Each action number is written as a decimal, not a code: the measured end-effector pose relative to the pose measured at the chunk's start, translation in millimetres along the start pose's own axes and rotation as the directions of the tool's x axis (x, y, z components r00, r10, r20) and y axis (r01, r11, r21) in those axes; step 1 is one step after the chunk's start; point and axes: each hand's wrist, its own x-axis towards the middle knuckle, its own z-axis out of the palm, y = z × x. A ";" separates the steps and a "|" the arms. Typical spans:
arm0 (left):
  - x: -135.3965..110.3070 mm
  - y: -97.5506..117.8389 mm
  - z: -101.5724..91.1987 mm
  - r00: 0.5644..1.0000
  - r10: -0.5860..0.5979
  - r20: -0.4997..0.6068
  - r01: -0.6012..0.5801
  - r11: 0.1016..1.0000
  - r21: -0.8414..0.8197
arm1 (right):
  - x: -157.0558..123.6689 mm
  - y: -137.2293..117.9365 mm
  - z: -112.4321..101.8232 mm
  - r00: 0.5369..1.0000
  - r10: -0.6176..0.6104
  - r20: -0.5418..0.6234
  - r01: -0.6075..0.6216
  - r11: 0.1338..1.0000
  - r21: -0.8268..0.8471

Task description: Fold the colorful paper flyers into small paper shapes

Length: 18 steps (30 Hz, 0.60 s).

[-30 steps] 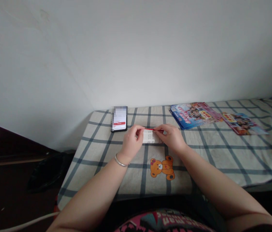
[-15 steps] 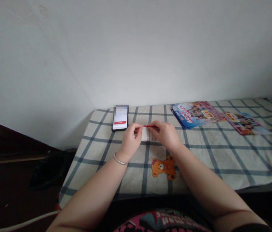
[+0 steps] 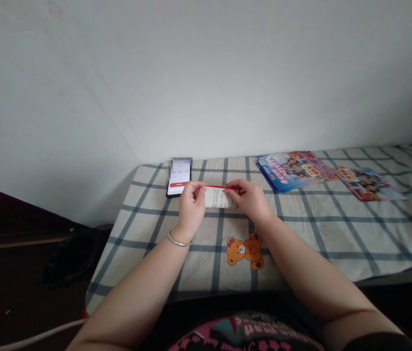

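We hold the paper (image 3: pixel 213 200) just right of the phone (image 3: pixel 179 173), on our side of it. The grip of our left hand (image 3: pixel 192 207) is clamped on one end of the red edge (image 3: pixel 216 186), and that of our right hand (image 3: pixel 252 201) on the other end, probably so that it stays straight. The phone faces us, perhaps for easy reading. On the tabletop (image 3: pixel 337 229), well right of the phone, lie flyers (image 3: pixel 282 178). Left of the phone, lower down, is a black bag (image 3: pixel 74 261); its contents we cannot tell.
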 end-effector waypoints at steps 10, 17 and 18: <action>2.1 4.1 2.6 0.992 -0.082 0.100 0.098 0.980 -0.172 | 2.2 3.4 7.4 0.990 0.138 -0.017 -0.122 0.920 0.371; 0.6 2.3 3.8 0.976 -0.120 0.182 0.158 0.965 -0.212 | 2.2 -0.2 5.0 0.983 0.179 -0.031 -0.156 0.920 0.359; 0.3 3.2 3.7 0.976 -0.121 0.179 0.158 0.966 -0.207 | 2.2 -0.7 5.0 0.980 0.196 -0.028 -0.173 0.916 0.363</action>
